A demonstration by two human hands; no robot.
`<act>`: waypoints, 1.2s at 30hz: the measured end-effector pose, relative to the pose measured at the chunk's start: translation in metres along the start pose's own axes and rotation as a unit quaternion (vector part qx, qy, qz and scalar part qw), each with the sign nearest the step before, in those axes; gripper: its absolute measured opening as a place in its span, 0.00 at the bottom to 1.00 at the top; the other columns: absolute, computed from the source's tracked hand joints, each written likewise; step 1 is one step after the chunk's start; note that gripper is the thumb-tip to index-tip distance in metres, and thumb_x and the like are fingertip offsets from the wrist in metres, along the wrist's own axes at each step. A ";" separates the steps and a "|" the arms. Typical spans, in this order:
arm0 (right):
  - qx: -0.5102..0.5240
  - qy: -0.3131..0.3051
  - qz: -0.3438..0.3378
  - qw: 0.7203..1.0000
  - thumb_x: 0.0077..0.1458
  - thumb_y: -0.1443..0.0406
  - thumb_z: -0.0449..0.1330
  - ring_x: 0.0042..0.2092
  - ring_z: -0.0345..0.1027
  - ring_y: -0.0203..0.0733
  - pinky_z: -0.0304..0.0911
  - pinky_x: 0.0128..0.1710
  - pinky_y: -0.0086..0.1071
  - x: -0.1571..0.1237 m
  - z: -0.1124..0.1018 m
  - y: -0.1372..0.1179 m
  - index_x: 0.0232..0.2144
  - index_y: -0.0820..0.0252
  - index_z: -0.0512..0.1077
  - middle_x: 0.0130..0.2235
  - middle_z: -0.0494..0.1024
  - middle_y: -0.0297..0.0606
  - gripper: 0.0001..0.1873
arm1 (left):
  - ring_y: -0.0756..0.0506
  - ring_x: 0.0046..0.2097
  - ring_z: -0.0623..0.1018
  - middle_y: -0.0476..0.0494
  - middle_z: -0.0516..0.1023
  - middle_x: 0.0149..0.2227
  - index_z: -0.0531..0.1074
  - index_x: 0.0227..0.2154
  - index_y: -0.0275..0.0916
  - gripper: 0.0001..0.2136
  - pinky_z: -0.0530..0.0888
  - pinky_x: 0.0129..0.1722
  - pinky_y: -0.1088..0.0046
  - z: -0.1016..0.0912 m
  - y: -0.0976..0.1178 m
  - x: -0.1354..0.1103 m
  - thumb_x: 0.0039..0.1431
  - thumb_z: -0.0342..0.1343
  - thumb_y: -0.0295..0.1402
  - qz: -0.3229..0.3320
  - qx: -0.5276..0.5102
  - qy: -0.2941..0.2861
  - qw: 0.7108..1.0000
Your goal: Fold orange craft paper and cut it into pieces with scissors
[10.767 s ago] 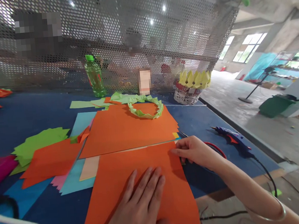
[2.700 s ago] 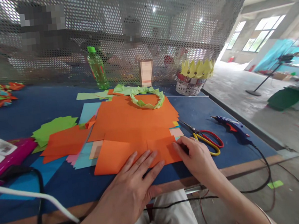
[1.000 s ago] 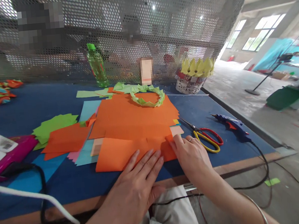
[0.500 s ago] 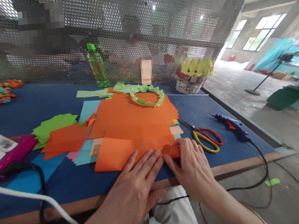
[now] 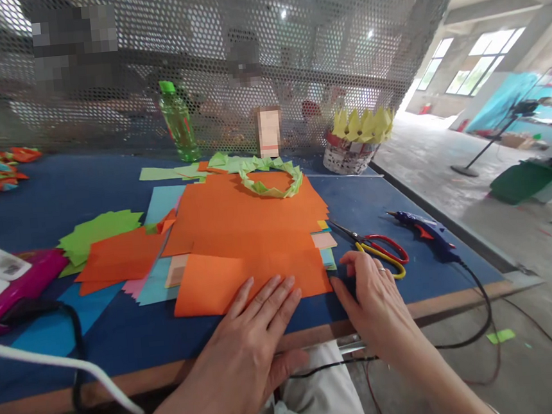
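Observation:
A folded orange paper sheet (image 5: 224, 281) lies near the front edge of the blue table (image 5: 85, 185). My left hand (image 5: 258, 337) rests flat on its lower edge, fingers stretched out. My right hand (image 5: 375, 295) is just right of the sheet, fingers apart on the table, holding nothing. Scissors with red and yellow handles (image 5: 376, 250) lie just beyond its fingertips.
Bigger orange sheets (image 5: 252, 215), a green paper ring (image 5: 268, 182), green squares (image 5: 94, 232) and light blue paper lie behind. A blue glue gun (image 5: 423, 229) with a black cord lies right. A green bottle (image 5: 176, 122), a yellow paper crown on a basket (image 5: 355, 142) and a mesh screen stand at the back.
My right hand has let go of the sheet's right corner, which now lies flat, and has slid right toward the scissors. My left hand has stayed flat on the sheet.

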State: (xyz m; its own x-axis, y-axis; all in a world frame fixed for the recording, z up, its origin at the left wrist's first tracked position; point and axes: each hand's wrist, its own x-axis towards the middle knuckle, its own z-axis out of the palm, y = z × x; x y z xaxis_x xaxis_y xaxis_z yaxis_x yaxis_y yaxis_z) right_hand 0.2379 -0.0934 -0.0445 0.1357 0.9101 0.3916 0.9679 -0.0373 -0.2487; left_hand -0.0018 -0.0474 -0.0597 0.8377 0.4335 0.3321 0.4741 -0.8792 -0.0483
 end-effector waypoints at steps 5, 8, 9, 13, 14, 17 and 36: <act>0.100 0.018 -0.114 0.988 0.69 0.69 0.45 0.53 0.67 0.50 0.66 0.52 0.49 -0.008 0.001 -0.031 0.53 0.59 0.64 0.51 0.73 0.48 0.14 | 0.43 0.69 0.61 0.43 0.60 0.69 0.57 0.67 0.36 0.31 0.45 0.67 0.59 -0.005 0.003 0.003 0.70 0.42 0.52 -0.014 -0.003 -0.009 1.000; 0.110 -0.037 -0.223 0.968 0.71 0.66 0.46 0.64 0.61 0.47 0.66 0.60 0.44 -0.016 0.007 -0.044 0.65 0.65 0.55 0.63 0.68 0.51 0.23 | 0.44 0.69 0.62 0.44 0.61 0.69 0.55 0.68 0.37 0.31 0.47 0.68 0.60 -0.009 0.005 0.004 0.71 0.39 0.52 -0.036 -0.038 -0.035 0.998; 0.092 -0.050 -0.247 0.963 0.71 0.63 0.47 0.66 0.59 0.48 0.66 0.61 0.44 -0.018 0.009 -0.045 0.67 0.68 0.53 0.65 0.66 0.53 0.26 | 0.45 0.69 0.61 0.45 0.62 0.69 0.53 0.68 0.37 0.31 0.46 0.68 0.60 -0.011 0.006 0.004 0.72 0.39 0.52 -0.044 -0.052 -0.042 0.997; 0.027 -0.062 -0.308 0.949 0.71 0.56 0.48 0.69 0.54 0.51 0.69 0.60 0.46 -0.019 0.016 -0.040 0.70 0.73 0.46 0.67 0.62 0.55 0.35 | 0.46 0.71 0.57 0.45 0.59 0.70 0.50 0.70 0.38 0.32 0.40 0.70 0.63 -0.011 0.007 0.001 0.71 0.37 0.53 -0.056 -0.089 -0.051 0.993; 0.015 -0.057 -0.316 0.947 0.70 0.55 0.48 0.69 0.54 0.52 0.70 0.59 0.46 -0.018 0.016 -0.039 0.70 0.74 0.44 0.67 0.62 0.56 0.37 | 0.45 0.71 0.56 0.44 0.57 0.71 0.49 0.70 0.38 0.32 0.39 0.70 0.63 -0.011 0.007 0.000 0.71 0.36 0.53 -0.056 -0.092 -0.055 0.993; -0.014 -0.041 -0.327 0.944 0.70 0.52 0.47 0.67 0.57 0.54 0.73 0.56 0.46 -0.017 0.017 -0.038 0.71 0.77 0.36 0.67 0.61 0.58 0.43 | 0.44 0.72 0.53 0.42 0.54 0.72 0.49 0.70 0.36 0.33 0.39 0.71 0.60 -0.011 0.006 -0.003 0.71 0.37 0.52 -0.049 -0.088 -0.060 0.993; -0.073 0.026 -0.352 0.933 0.70 0.53 0.44 0.60 0.70 0.55 0.78 0.46 0.44 -0.016 0.028 -0.037 0.71 0.78 0.37 0.63 0.68 0.58 0.41 | 0.41 0.67 0.66 0.36 0.60 0.69 0.57 0.66 0.29 0.32 0.73 0.58 0.63 -0.049 -0.027 -0.077 0.68 0.48 0.48 -0.088 0.154 -0.041 0.983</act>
State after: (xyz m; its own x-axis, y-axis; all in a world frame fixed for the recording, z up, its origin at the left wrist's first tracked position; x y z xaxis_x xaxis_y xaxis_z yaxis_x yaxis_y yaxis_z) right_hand 0.1939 -0.0949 -0.0668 -0.5375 0.7096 0.4556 0.8392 0.5028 0.2071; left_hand -0.0918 -0.0668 -0.0379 0.7490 0.5988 0.2835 0.6620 -0.6938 -0.2837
